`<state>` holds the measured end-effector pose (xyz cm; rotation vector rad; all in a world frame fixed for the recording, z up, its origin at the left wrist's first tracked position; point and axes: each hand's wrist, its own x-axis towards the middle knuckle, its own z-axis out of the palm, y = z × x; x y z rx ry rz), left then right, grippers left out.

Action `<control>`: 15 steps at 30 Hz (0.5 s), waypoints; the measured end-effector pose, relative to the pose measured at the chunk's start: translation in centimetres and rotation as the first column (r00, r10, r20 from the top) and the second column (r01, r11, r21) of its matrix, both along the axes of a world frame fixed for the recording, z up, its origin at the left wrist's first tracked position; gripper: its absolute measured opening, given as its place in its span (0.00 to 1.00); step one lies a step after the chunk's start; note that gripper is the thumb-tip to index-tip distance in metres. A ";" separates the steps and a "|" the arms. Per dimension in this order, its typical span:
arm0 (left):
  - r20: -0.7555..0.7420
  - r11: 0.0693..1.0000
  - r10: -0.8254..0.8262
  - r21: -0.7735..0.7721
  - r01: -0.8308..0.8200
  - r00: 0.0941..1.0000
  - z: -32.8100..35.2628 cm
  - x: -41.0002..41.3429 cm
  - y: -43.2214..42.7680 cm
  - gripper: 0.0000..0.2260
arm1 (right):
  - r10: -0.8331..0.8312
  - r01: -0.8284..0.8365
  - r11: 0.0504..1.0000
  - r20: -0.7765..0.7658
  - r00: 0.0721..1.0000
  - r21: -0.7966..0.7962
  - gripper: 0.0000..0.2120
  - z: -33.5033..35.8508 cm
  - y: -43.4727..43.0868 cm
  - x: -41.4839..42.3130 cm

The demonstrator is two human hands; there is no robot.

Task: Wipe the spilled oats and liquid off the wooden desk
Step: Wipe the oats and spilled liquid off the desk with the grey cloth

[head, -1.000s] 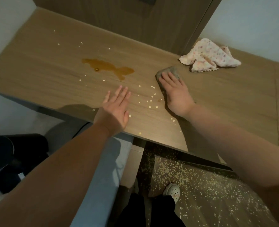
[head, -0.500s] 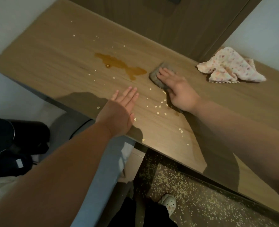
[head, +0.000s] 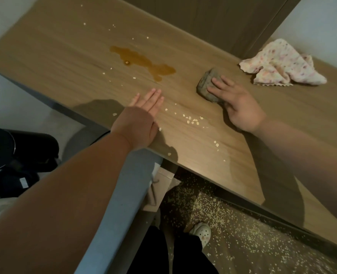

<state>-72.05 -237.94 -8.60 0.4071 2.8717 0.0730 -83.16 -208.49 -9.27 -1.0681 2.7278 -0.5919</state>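
A brown puddle of liquid (head: 142, 62) lies on the wooden desk (head: 45, 56). Loose oats (head: 191, 120) are scattered around it and near the front edge. My right hand (head: 236, 103) presses flat on a grey cloth (head: 207, 84), fingers straight, to the right of the puddle. My left hand (head: 142, 117) rests flat on the desk at its front edge, fingers straight, holding nothing, just below the puddle.
A crumpled pink spotted cloth (head: 282, 64) lies at the desk's back right. Many oats cover the dark floor (head: 242, 234) below the edge, by my shoe (head: 202, 233). A black bin (head: 15, 149) stands at the left. A dark wooden panel rises behind the desk.
My right hand slid the grey cloth left toward the puddle, then back to the right. My left hand stayed flat at the desk's edge. The camera view shifted.
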 end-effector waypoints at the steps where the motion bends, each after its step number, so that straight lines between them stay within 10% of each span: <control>1: -0.007 1.000 0.001 0.002 -0.001 1.000 0.1 0.1 0.0 0.29 | -0.031 0.031 1.000 0.001 1.000 -0.005 0.34 -0.1 0.7 0.8; 8: -0.064 0.997 0.057 0.060 -0.053 0.996 -0.3 0.1 0.0 0.28 | -0.309 0.308 0.950 -0.014 0.951 -0.049 0.34 0.0 -1.2 5.1; 15: -0.091 0.961 0.167 0.240 -0.141 0.982 -0.2 0.5 -0.1 0.27 | 0.037 -0.007 0.992 0.233 0.972 -0.128 0.33 1.3 -6.6 1.9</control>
